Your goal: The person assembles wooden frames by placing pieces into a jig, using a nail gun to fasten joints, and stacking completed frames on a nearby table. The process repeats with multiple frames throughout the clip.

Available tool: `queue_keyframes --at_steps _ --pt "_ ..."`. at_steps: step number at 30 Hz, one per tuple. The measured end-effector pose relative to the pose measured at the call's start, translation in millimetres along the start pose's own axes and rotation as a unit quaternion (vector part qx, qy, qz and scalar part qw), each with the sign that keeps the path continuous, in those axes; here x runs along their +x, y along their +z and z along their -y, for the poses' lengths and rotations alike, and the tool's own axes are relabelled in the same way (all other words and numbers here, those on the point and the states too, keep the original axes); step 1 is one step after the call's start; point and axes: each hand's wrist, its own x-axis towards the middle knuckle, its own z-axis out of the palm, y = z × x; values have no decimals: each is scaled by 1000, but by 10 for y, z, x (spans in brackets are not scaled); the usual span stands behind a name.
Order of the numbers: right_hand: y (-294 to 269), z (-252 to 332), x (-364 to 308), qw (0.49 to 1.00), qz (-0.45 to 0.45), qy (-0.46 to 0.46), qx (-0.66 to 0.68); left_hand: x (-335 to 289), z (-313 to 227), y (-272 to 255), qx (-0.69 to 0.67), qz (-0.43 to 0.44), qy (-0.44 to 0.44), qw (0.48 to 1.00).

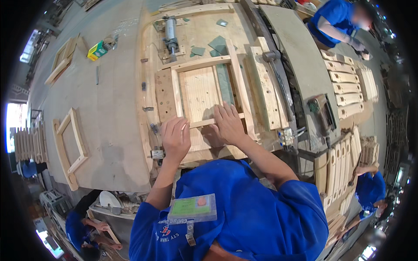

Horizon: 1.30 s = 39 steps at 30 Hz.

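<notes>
A pale wooden frame (202,64) lies on the wooden jig board (164,93) in front of me. Its near side is a thin wooden rail (203,123) running crosswise. My left hand (175,137) is closed at the rail's left end, fingers curled over the frame's corner. Farther right, my right hand (229,126) grips the same rail, with the fingers over it and the thumb on the near side. A longer wooden piece (240,82) forms the frame's right side and runs past its far corner. My palms hide both near joints.
A pneumatic cylinder (170,35) is mounted beyond the frame. On the right lie a hammer (276,65) and a power tool (321,114). Another wooden frame (72,145) and a green-yellow box (98,50) rest on the left. Co-workers in blue shirts (335,21) surround the bench.
</notes>
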Motion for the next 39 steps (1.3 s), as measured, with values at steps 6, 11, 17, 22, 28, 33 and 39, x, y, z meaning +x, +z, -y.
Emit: queue_keyframes --at_steps 6,11,17,22,28,33,39 --pt "-429 -279 -374 990 -86 54 102 245 47 713 -87 73 -41 993" --pt "-1465 -997 -1386 898 -286 332 38 120 125 1122 -97 150 -93 980" --pt "-1297 -850 -2031 893 -156 412 -90 163 -12 1245 -35 250 -150 956" --pt "-1019 -922 -1926 875 -151 446 -115 230 -61 1251 11 294 -161 942" --pt "-1114 -1012 -1452 865 -86 458 -188 198 -63 1275 35 312 -158 936" --pt "-1253 -1093 -972 921 -53 365 -127 190 -48 1235 61 325 -180 927" --pt "-759 -1643 -98 921 -58 381 -56 318 -135 1213 44 341 -183 921"
